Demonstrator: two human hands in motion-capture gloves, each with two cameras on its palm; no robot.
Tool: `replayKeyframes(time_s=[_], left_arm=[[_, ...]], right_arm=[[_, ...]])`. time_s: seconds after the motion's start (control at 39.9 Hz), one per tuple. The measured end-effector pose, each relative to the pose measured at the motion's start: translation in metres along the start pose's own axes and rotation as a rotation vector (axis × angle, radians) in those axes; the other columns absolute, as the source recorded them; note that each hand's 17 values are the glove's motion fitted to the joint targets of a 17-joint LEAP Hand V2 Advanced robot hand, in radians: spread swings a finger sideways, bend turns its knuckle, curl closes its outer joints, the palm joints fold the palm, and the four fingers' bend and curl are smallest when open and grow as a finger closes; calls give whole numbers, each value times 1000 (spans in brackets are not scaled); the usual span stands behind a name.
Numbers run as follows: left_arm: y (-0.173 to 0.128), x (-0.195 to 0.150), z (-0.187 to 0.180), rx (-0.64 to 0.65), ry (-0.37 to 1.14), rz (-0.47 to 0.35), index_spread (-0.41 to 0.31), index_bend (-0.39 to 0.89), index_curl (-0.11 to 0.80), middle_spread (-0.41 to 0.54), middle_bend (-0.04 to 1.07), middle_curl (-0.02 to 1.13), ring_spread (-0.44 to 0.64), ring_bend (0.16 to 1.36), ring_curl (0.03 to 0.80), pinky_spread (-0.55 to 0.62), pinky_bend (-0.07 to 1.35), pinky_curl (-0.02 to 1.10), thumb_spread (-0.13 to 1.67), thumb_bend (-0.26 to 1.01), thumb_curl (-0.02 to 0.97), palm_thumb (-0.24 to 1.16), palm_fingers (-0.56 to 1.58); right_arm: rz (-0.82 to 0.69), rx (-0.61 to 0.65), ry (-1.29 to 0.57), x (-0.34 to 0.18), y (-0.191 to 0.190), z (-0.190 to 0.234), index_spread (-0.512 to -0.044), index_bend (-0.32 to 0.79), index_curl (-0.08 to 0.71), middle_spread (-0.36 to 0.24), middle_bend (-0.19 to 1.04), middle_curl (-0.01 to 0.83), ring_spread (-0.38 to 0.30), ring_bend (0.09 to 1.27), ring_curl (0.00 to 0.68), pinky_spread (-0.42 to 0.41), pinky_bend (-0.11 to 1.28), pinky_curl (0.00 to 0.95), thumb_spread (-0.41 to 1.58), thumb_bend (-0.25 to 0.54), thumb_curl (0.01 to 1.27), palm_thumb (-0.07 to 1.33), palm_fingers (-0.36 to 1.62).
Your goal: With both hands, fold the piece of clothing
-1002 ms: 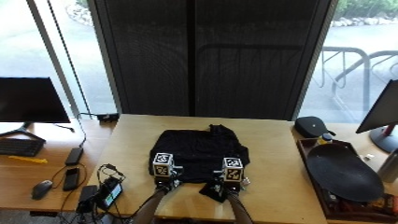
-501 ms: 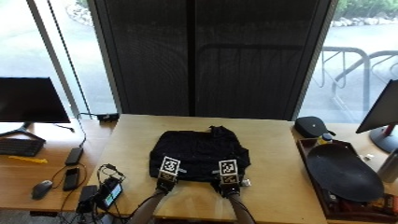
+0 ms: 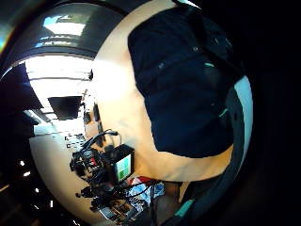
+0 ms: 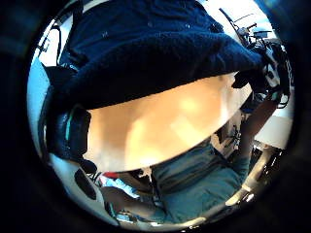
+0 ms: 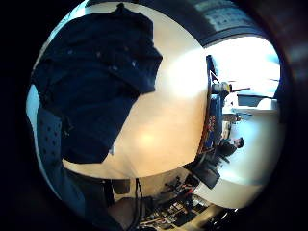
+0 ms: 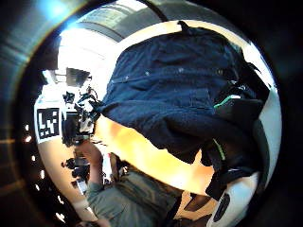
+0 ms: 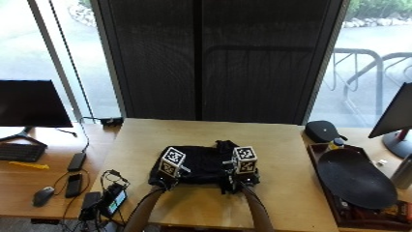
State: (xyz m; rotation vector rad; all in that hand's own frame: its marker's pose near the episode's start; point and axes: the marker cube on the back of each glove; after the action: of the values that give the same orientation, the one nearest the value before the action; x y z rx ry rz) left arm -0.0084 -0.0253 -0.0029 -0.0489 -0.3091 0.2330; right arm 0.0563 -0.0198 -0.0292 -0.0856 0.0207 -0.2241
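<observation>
- A wooden tabletop [image 7: 283, 193] carries the scene.
- A dark navy garment [image 7: 203, 164] lies bunched at its near middle; it looks soft, limp and light, best held at the near hem corners.
- The left hand [image 7: 166, 178] and right hand [image 7: 239, 181] each pinch that hem in curled fingers.

Your gloves are black on both your left hand [image 7: 165, 180] and right hand [image 7: 239, 181]. The garment [image 7: 203, 164] beneath them is plain black, with no visible pattern. The table [image 7: 283, 159] is light tan wood. Beside it, an oval tray [image 7: 354, 179] is black, the monitor [image 7: 32, 104] dark, and a flat strip [image 7: 29, 165] near the keyboard yellow.
</observation>
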Motion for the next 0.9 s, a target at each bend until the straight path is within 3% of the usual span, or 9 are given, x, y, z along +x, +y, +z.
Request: replayKeyframes(time_s=[0.23, 0.4, 0.5, 0.73, 0.8, 0.9], left_arm=[[-25, -32, -59, 98, -34, -88, -308, 205, 465, -340, 411, 506, -370, 649, 411, -85, 111, 232, 1239, 10, 314, 728, 1167], [-87, -56, -67, 125, -9, -185, -310, 210, 482, -349, 468, 518, -373, 672, 419, -56, 82, 193, 1265, -5, 304, 732, 1151], [-125, -68, -78, 235, -60, -257, -311, 211, 490, -351, 502, 528, -374, 706, 431, -35, 61, 163, 1289, -3, 301, 745, 1145], [-175, -50, -34, 269, -2, -259, -309, 227, 508, -349, 553, 540, -358, 743, 450, 17, 68, 110, 1348, -3, 288, 757, 1119], [-184, -51, -10, 222, -24, -282, -308, 229, 512, -348, 560, 541, -355, 747, 453, 26, 76, 99, 1362, -2, 285, 762, 1115], [-188, -45, 13, 129, 21, -289, -307, 229, 516, -345, 563, 541, -351, 761, 460, 34, 81, 85, 1374, -4, 282, 764, 1115]], right_arm=[[60, 53, -61, -3, -30, -63, -309, 114, 324, -231, 422, 453, -257, 776, 449, -350, 544, 363, 1100, 33, 359, 952, 1342], [157, 102, 23, 4, -98, -73, -307, 126, 322, -226, 441, 464, -245, 792, 460, -365, 565, 371, 1085, -3, 355, 955, 1328], [115, 167, 10, -10, -132, -81, -309, 135, 323, -226, 445, 467, -239, 797, 463, -369, 571, 374, 1096, -8, 350, 964, 1322], [305, 143, 172, 10, -181, -34, -317, 150, 335, -237, 414, 463, -241, 784, 467, -359, 585, 380, 1101, -14, 347, 976, 1301], [325, 190, 208, 15, -194, -17, -319, 162, 342, -241, 408, 462, -239, 773, 466, -356, 589, 382, 1070, -26, 345, 966, 1306], [342, 119, 222, 16, -192, 0, -320, 167, 351, -244, 405, 464, -237, 767, 468, -350, 585, 383, 1037, -27, 344, 952, 1312]])
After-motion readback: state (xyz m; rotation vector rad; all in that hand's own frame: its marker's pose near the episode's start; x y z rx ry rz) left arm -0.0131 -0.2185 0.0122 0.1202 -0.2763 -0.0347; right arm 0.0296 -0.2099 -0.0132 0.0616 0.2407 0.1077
